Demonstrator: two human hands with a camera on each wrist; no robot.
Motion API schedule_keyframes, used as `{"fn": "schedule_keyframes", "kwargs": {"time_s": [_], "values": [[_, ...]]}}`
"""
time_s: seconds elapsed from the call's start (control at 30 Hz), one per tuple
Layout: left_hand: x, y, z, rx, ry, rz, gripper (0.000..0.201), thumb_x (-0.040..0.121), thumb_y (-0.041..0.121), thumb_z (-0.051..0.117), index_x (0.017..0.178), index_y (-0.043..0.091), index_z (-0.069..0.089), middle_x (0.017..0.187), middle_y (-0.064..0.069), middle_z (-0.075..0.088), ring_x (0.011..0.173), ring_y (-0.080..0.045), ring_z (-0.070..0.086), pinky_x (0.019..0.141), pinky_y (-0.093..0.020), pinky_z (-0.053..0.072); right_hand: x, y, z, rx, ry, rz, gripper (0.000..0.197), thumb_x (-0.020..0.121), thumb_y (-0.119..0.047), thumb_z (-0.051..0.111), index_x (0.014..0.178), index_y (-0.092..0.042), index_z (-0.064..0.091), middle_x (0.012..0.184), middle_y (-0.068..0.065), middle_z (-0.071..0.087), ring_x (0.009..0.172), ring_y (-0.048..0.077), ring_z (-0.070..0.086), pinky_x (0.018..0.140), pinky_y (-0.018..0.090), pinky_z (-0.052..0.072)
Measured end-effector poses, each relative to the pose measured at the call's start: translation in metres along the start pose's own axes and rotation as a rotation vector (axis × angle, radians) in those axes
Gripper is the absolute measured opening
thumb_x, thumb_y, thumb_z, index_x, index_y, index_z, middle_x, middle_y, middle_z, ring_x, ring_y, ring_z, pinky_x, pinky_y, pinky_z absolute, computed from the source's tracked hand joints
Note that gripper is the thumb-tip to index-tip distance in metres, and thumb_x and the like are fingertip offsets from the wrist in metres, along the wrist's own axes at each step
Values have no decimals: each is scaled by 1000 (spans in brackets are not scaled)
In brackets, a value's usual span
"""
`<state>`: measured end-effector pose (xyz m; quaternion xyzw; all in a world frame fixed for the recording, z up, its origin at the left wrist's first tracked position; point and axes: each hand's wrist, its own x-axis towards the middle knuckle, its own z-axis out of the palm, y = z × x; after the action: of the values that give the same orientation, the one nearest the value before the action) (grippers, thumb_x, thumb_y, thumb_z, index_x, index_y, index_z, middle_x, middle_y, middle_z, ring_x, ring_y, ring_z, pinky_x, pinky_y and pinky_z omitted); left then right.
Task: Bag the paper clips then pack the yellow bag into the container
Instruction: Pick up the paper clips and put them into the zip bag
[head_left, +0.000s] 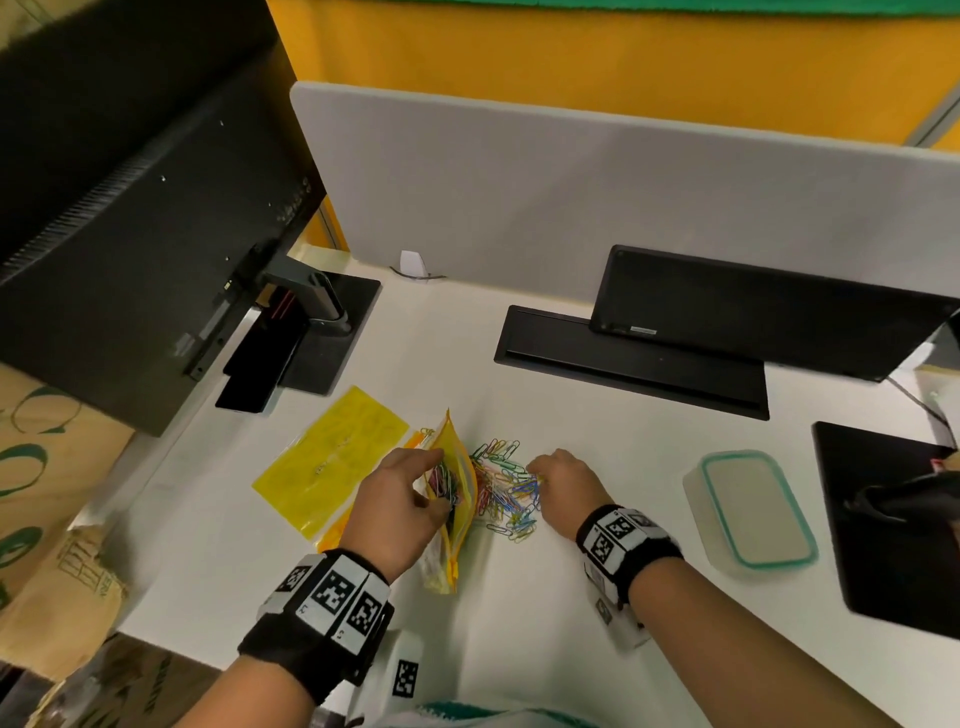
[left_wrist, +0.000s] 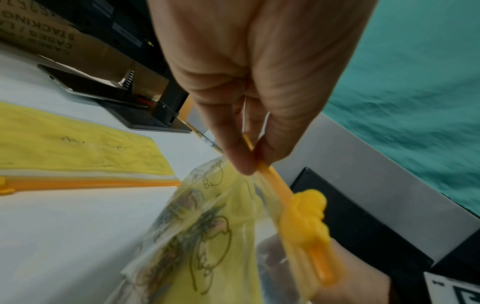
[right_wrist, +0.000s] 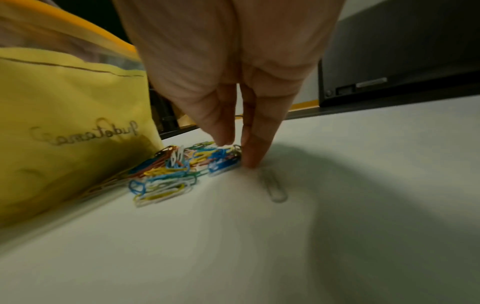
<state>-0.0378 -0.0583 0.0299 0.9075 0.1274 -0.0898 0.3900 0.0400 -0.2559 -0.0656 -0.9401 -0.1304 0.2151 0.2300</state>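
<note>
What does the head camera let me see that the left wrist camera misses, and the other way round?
Only the head view shows the loose pile of paper clips on the desk, the right hand reaching into it, clips already inside the bag, and the lidded container off to the right.

Only the left wrist view shows the thumb and fingertip pinching the bag's orange zip strip, and the yellow slider on it.

Both show the left hand holding the yellow bag open, and a second yellow bag lying flat.
</note>
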Motion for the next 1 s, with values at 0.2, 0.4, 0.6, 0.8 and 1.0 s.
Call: {"fn": "schedule_keyframes", "kwargs": {"time_s": [0.2, 0.4, 0.6, 0.8, 1.0], "values": [[-1, -1, 2, -11, 11, 3, 52, 75, 7, 66, 123, 21, 54, 127, 0, 52, 62, -2, 57, 56, -3, 42, -6, -17, 2, -180, -194, -19, 76, 68, -36, 75, 131, -13, 40, 124, 11, 40, 116, 28, 42, 92, 37, 47], [-1, 0, 2, -5, 5, -1, 53, 74, 6, 66, 124, 20, 54, 127, 0, 51, 62, -4, 57, 55, -3, 38, -1, -12, 5, -203, -44, -47, 21, 85, -2, 52, 107, -3, 55, 113, 17, 51, 97, 33, 58, 78, 35, 49], [1, 0, 4, -31, -5, -11, 53, 74, 6, 66, 125, 18, 54, 129, -2, 50, 66, -12, 60, 60, -9, 38, -10, 4, 0, 166, 109, 132, 15, 79, -8, 65, 94, -5, 68, 86, 10, 64, 83, 27, 60, 68, 24, 46], [-1, 2, 8, -55, -22, 27, 54, 73, 11, 70, 124, 19, 53, 127, 1, 50, 67, -15, 59, 60, -11, 38, -38, -7, -34, 627, 157, 207, 23, 67, 0, 78, 69, -20, 66, 71, 12, 62, 55, 19, 56, 53, 24, 53], [-2, 1, 8, -57, -32, 54, 55, 72, 7, 69, 124, 18, 53, 127, 0, 50, 61, -12, 57, 62, -13, 40, -59, -76, -62, 1108, -40, 47, 16, 72, 4, 73, 77, -9, 66, 70, 8, 69, 61, 13, 67, 58, 23, 58]]}}
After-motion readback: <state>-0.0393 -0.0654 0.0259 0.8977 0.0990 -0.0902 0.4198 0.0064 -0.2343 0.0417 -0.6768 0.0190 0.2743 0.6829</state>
